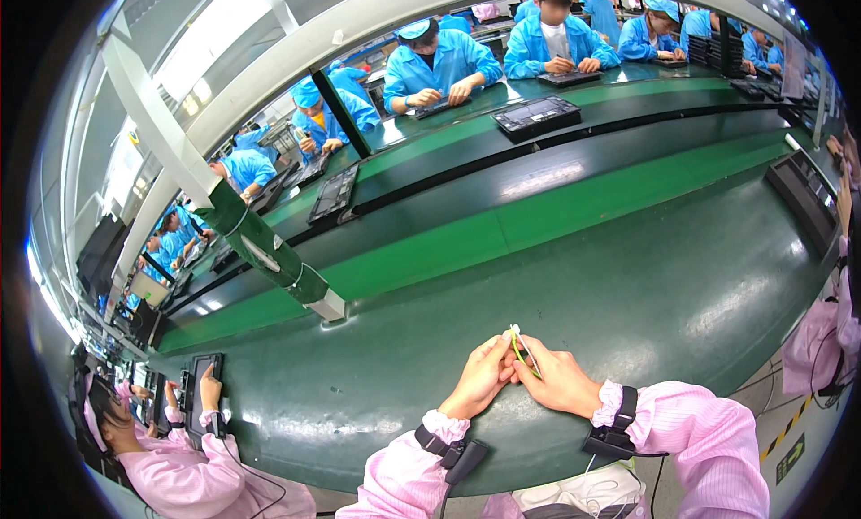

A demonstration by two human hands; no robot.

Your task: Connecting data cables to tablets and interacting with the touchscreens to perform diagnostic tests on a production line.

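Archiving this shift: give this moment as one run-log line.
left hand: holding thin yellow-green wire; right hand: holding same wire; surface: dark-green tabletop

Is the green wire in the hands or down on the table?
In hand: the left hand and right hand hold the green wire between them.

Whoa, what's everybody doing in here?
The person's left hand and right hand are close together, pinching a thin yellow-green and white item above the dark green table. It's too small to tell exactly what it is. At the left, a co-worker in pink has a hand at a dark flat device. Across the table, workers in blue sit bent over dark flat devices too.
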